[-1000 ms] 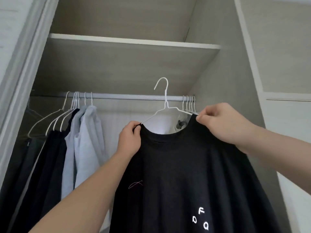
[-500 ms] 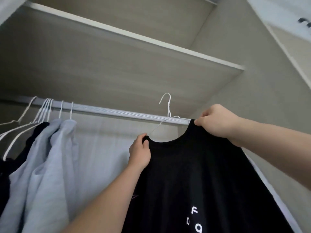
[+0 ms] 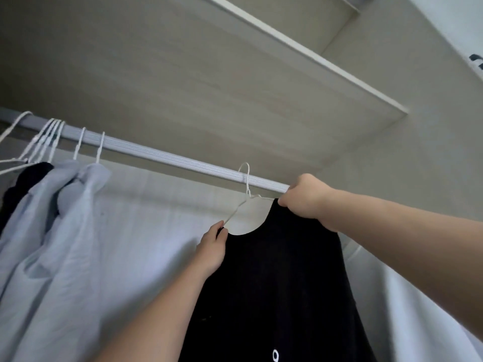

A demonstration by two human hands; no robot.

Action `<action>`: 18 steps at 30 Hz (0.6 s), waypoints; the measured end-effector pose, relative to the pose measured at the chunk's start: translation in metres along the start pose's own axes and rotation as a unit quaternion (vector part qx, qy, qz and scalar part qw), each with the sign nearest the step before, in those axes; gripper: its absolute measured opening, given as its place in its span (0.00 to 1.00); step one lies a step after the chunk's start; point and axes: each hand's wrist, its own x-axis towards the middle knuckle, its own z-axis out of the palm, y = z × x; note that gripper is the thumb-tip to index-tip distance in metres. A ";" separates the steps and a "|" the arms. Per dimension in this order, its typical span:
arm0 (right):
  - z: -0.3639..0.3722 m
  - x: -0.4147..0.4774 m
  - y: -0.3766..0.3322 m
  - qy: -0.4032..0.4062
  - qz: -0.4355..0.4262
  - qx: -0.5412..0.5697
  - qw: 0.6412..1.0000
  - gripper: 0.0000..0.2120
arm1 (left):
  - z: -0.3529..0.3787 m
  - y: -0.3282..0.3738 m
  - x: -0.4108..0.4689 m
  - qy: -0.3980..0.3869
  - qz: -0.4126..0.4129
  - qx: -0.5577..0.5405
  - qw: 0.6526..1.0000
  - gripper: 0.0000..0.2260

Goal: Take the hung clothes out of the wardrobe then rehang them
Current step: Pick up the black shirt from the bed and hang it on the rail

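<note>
A black t-shirt (image 3: pixel 282 283) with white letters near its hem hangs on a white wire hanger (image 3: pixel 245 189). The hanger's hook sits at the grey wardrobe rail (image 3: pixel 156 154), looped over it or just in front of it. My left hand (image 3: pixel 213 246) pinches the shirt's left shoulder at the hanger's arm. My right hand (image 3: pixel 305 198) grips the right shoulder, close under the rail's right end.
On the rail's left hang two pale blue garments (image 3: pixel 60 231) and a dark one (image 3: pixel 23 184), with several bare white wire hangers (image 3: pixel 44 142). A beige shelf (image 3: pixel 209 87) lies just above the rail. The wardrobe's side wall (image 3: pixel 418 165) is at the right.
Both hands have lifted the black t-shirt and its hanger up to the rail. The view has tilted upward and closer to the wardrobe's inside.
</note>
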 end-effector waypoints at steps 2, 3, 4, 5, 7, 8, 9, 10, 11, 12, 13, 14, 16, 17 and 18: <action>0.007 -0.001 0.001 -0.017 -0.013 0.001 1.000 0.06 | 0.001 -0.006 -0.005 -0.006 0.005 -0.010 1.000 0.19; 0.010 -0.002 0.001 -0.018 -0.020 0.012 1.000 0.04 | 0.002 -0.008 -0.007 -0.011 0.009 -0.012 1.000 0.19; 0.012 -0.004 0.001 -0.019 -0.023 0.017 0.999 0.02 | 0.003 -0.011 -0.010 -0.014 0.011 -0.012 1.000 0.19; 0.013 -0.005 0.002 -0.021 -0.023 0.014 0.999 0.02 | 0.004 -0.013 -0.011 -0.014 0.012 -0.015 1.000 0.19; 0.015 -0.006 0.003 -0.018 -0.028 -0.007 0.999 0.03 | 0.006 -0.018 -0.012 -0.008 0.013 -0.024 1.000 0.19; 0.016 -0.007 0.005 -0.010 -0.038 -0.039 0.998 0.03 | 0.006 -0.019 -0.012 -0.007 0.014 -0.028 0.999 0.19; 0.016 -0.009 0.005 0.002 -0.060 -0.092 0.994 0.03 | 0.006 -0.019 -0.012 -0.006 0.014 -0.032 0.999 0.18; 0.017 -0.013 0.007 0.010 -0.093 -0.153 0.984 0.07 | 0.007 -0.019 -0.012 -0.006 0.018 -0.036 0.999 0.18; 0.018 -0.019 0.008 0.018 -0.133 -0.219 0.966 0.11 | 0.008 -0.017 -0.013 -0.008 0.025 -0.038 0.999 0.18; 0.020 -0.026 0.010 0.025 -0.177 -0.289 0.940 0.16 | 0.009 -0.016 -0.014 -0.010 0.033 -0.039 0.999 0.18; 0.022 -0.034 0.014 0.037 -0.221 -0.361 0.905 0.21 | 0.012 -0.013 -0.015 -0.015 0.041 -0.038 0.998 0.18; 0.023 -0.042 0.017 0.046 -0.252 -0.430 0.866 0.27 | 0.015 -0.011 -0.017 -0.021 0.046 -0.037 0.998 0.18; 0.023 -0.049 0.025 0.056 -0.261 -0.522 0.810 0.40 | 0.022 -0.006 -0.020 -0.035 0.052 -0.028 0.998 0.19; 0.023 -0.052 0.029 0.051 -0.244 -0.549 0.798 0.44 | 0.027 -0.003 -0.021 -0.043 0.051 -0.021 0.998 0.20; 0.023 -0.052 0.033 0.043 -0.225 -0.564 0.793 0.46 | 0.032 0.000 -0.021 -0.052 0.050 -0.013 0.997 0.20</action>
